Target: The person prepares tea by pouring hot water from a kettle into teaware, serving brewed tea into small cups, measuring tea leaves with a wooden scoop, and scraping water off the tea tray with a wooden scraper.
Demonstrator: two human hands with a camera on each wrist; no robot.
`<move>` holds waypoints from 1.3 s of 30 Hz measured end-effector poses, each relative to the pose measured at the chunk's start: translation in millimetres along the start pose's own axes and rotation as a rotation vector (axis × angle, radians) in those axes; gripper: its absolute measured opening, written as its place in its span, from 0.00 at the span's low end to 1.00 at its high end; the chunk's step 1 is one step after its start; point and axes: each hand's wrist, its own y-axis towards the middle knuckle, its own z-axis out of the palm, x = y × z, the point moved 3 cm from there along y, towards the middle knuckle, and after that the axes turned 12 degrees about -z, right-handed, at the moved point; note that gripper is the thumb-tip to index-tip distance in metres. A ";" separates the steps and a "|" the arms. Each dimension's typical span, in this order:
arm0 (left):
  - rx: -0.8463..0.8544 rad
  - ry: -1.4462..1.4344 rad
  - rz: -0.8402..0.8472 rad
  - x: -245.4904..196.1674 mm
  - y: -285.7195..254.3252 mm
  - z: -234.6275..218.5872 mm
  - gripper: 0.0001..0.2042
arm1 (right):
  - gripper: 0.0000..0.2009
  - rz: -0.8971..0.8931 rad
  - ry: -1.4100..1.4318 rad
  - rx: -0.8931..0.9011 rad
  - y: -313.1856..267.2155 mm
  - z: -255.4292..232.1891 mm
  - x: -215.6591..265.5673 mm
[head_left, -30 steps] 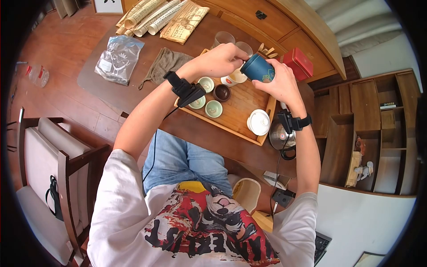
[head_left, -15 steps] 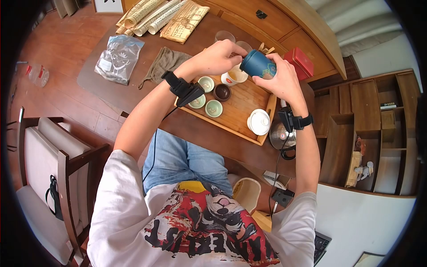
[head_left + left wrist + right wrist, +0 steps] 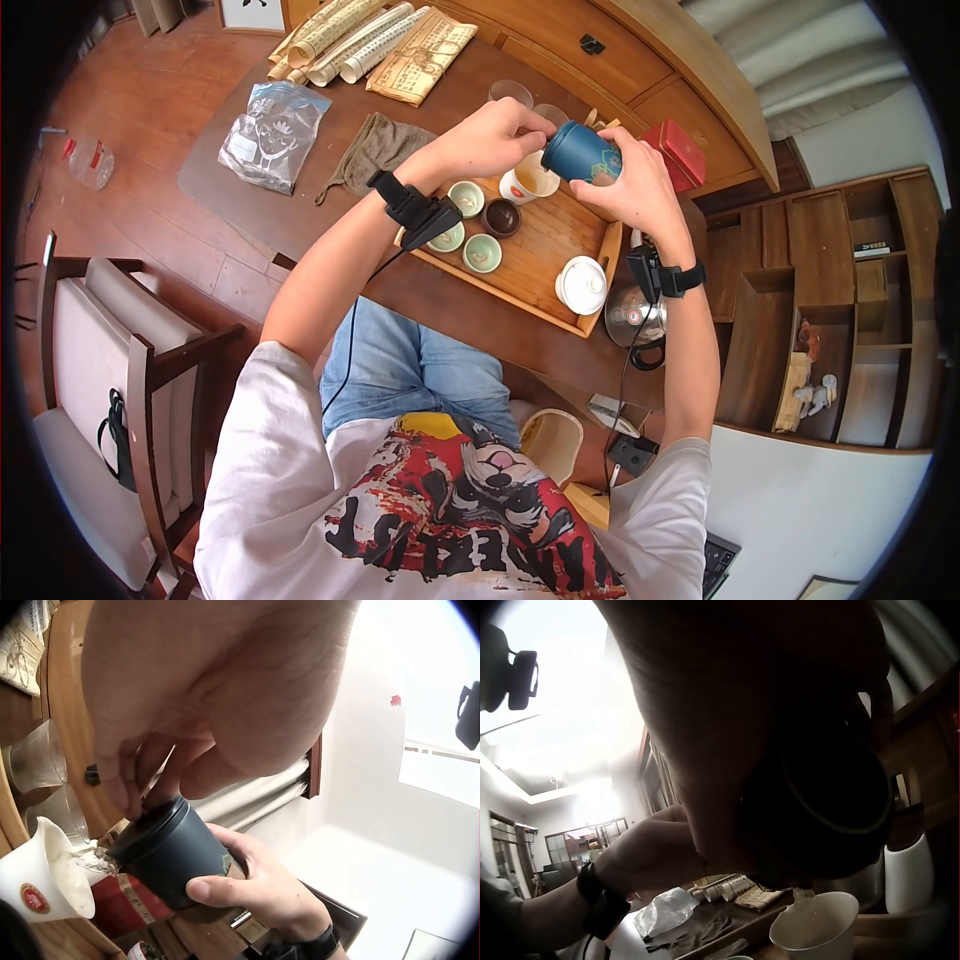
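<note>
My right hand (image 3: 642, 188) grips a dark blue canister-shaped cup (image 3: 582, 153), tilted with its mouth toward the left. At that mouth, my left hand (image 3: 488, 142) pinches what looks like a dark lid (image 3: 144, 834) with bent fingers. From the lower rim a stream of liquid (image 3: 96, 860) runs into a white pitcher (image 3: 522, 186) with a red emblem, just below. The pitcher stands on a wooden tray (image 3: 548, 248). Pale green teacups (image 3: 483, 254), a dark brown cup (image 3: 501, 217) and a white lidded bowl (image 3: 582, 285) share the tray.
A metal kettle (image 3: 628, 312) sits beside the tray's right corner. Beyond the hands stand clear glasses (image 3: 510, 91) and a red tin (image 3: 675, 150). Left of the tray lie a brown cloth (image 3: 365, 155), a plastic bag (image 3: 275, 140) and paper rolls (image 3: 340, 35).
The hands and the tilted blue cup keep nearly the same pose over the pitcher. The whole head view has shifted slightly.
</note>
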 end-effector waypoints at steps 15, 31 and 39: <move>-0.074 -0.089 -0.103 10.2 0.7 2.4 0.16 | 0.42 -0.017 -0.082 0.137 17.6 -12.3 6.4; -0.060 -0.138 -0.153 27.1 4.1 9.9 0.16 | 0.41 -0.046 -0.108 0.161 22.5 -10.2 8.6; -0.175 -0.189 -0.016 35.3 7.7 14.8 0.16 | 0.42 -0.054 -0.112 0.174 23.2 -8.8 4.7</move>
